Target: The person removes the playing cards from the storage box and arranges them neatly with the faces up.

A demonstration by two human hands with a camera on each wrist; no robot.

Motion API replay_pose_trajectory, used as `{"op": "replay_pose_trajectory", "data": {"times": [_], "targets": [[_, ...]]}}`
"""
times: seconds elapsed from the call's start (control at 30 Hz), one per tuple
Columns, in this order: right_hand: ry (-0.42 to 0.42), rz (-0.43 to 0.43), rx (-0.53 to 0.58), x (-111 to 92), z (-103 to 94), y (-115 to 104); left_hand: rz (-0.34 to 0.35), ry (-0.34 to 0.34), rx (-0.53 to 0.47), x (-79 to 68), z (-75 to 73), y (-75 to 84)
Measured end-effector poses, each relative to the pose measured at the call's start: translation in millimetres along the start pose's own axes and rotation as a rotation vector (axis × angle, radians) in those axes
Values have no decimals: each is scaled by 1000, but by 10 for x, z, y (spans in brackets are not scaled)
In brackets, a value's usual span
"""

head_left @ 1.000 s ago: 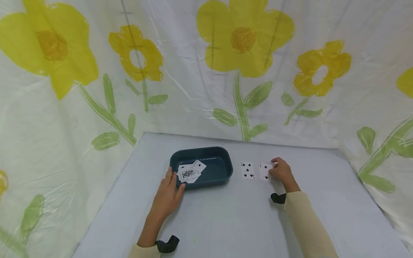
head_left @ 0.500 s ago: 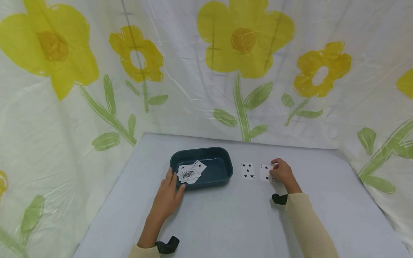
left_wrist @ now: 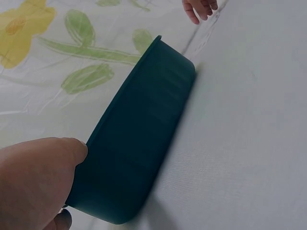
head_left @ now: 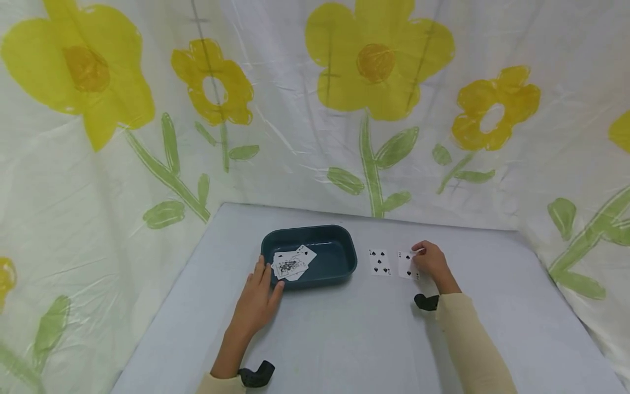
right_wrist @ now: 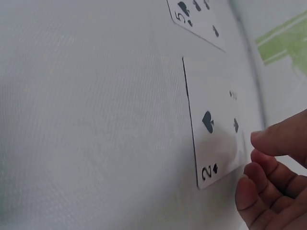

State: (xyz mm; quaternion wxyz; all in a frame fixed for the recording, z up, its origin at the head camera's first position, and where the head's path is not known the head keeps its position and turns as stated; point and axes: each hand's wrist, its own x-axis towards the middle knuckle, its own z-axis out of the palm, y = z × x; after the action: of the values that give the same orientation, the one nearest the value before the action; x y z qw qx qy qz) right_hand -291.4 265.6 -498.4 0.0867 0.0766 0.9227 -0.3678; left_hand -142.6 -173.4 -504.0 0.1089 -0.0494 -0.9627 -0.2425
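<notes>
In the head view a dark teal rectangular tray (head_left: 336, 257) stands on the table, with several loose playing cards (head_left: 289, 266) heaped in its left part. My left hand (head_left: 255, 305) rests around its near left corner, fingers fairly straight; in the left wrist view the thumb touches the wall near the rim. The two of spades (head_left: 406, 266) lies face up right of the tray. My right hand (head_left: 431, 261) is at its right edge, fingers loosely bent; the right wrist view shows nothing pinched between them. Left of that card, the five of spades (head_left: 380, 262) lies face up.
A white cloth covers the table (head_left: 339, 334). Behind it and at both sides hangs a pale curtain (head_left: 290, 153) with yellow flowers. A black wrist mount (head_left: 257, 375) sits on the left arm, another mount (head_left: 426, 302) on the right.
The head view has shifted very slightly. Both hands, the tray and the cards keep their places, apart from tiny movements of the right hand at the two of spades.
</notes>
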Motion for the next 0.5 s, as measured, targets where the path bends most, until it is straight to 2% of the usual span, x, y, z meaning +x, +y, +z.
{"op": "replay_pose_trajectory", "data": {"times": [0.23,0.5], "targets": [[0,-29,15,19,44,-159,15,13,-3,22,-12,-7],[16,-100,2,65,125,-340,-6,-16,-4,18,-4,-5]]}}
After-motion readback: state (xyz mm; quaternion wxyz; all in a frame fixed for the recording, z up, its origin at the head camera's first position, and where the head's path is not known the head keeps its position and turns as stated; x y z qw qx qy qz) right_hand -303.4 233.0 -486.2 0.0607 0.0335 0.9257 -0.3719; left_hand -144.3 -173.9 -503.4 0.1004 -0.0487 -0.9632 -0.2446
